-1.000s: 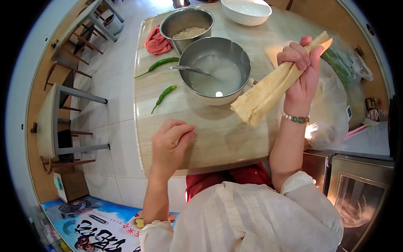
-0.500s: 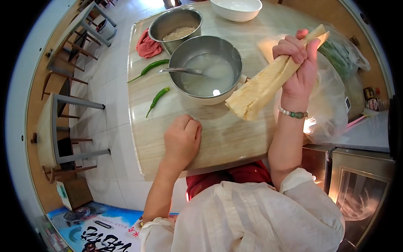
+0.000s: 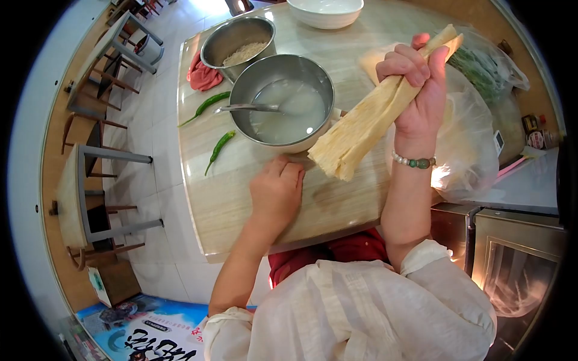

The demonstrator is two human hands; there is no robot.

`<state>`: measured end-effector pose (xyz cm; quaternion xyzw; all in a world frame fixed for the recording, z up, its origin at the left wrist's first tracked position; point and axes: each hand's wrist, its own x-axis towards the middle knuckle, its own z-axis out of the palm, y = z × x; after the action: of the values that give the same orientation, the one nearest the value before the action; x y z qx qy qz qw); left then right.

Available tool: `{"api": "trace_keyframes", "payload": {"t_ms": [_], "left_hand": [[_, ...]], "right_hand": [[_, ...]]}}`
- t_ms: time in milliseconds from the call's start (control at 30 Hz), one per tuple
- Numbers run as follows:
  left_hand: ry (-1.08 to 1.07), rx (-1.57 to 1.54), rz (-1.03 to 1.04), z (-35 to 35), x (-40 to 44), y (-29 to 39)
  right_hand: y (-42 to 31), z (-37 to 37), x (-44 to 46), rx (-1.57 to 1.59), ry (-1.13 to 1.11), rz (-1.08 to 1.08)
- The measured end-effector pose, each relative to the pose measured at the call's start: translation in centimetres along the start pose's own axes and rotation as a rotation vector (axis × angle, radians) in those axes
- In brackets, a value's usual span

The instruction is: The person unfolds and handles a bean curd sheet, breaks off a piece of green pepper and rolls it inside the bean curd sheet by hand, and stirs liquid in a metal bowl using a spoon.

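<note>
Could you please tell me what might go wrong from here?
The right hand holds the pale folded sheet near its upper end, so the lower end might sag or tear. The metal utensil juts past the rim of the pot; a knock could splash the cloudy liquid.

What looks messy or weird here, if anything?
Nothing looks spilled. The roll in the right hand has an uneven lower end, and the cloth is bunched up beside the back pot, a bit untidy. Nothing else stands out.
</note>
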<state>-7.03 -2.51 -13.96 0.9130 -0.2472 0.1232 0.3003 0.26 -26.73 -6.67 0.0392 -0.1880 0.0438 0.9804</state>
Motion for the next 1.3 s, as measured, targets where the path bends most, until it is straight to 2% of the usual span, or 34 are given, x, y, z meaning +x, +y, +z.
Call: {"api": "trace_keyframes", "payload": {"t_ms": [33,167,267,333,400,433,467,600,700,767,833,900,967,1100,1267,1300], "left_hand": [[0.000,0.085,0.059,0.0,0.1,0.1],[-0.013,0.198,0.076,0.4,-0.4,0.3],[-0.065,0.188,0.011,-0.5,-1.3,-0.2],[-0.041,-0.005,-0.104,-2.2,-1.2,-0.2],[0.096,-0.205,-0.145,-5.8,0.4,1.0],[0.205,-0.226,-0.039,-6.9,1.5,1.1],[0.215,-0.340,-0.134,-8.0,2.2,1.8],[0.209,-0.240,-0.073,-8.5,6.5,2.7],[0.152,-0.220,-0.161,-7.9,6.8,2.5],[0.302,-0.187,0.050,-8.0,4.5,2.3],[0.276,-0.249,-0.062,-7.2,1.4,1.6],[0.062,-0.234,-0.164,-5.5,-0.8,0.3],[0.009,-0.132,-0.036,-3.8,-2.0,-0.7],[0.018,-0.046,0.029,-3.1,-2.2,-0.8],[-0.233,0.274,0.169,-3.6,-1.6,-0.5],[-0.219,0.281,0.182,-3.8,-1.5,-0.5]], "right_hand": [[0.1,0.0,0.0,0.005,-0.002,0.021],[-0.1,-0.4,0.1,-0.017,-0.012,0.034],[-0.1,-0.5,0.1,-0.017,-0.017,0.023],[-0.1,-0.5,0.1,-0.006,-0.016,0.023],[0.0,-0.5,0.2,0.004,-0.013,0.019],[0.2,-0.4,0.1,0.002,-0.010,0.027],[0.4,-0.3,0.1,-0.002,-0.005,0.039],[1.1,-0.4,0.1,-0.034,0.008,0.063],[1.2,-0.6,0.2,-0.073,0.048,0.044],[1.1,-0.7,0.1,-0.033,0.025,0.043],[0.9,-0.3,0.0,-0.026,0.009,0.053],[1.1,0.2,-0.1,-0.028,-0.010,0.069],[1.5,0.5,-0.2,-0.026,-0.025,0.070],[1.6,0.0,-0.1,0.017,-0.010,0.100],[1.4,-0.2,0.0,-0.039,0.024,0.040],[1.5,-0.1,0.0,-0.044,0.005,0.038]]}}
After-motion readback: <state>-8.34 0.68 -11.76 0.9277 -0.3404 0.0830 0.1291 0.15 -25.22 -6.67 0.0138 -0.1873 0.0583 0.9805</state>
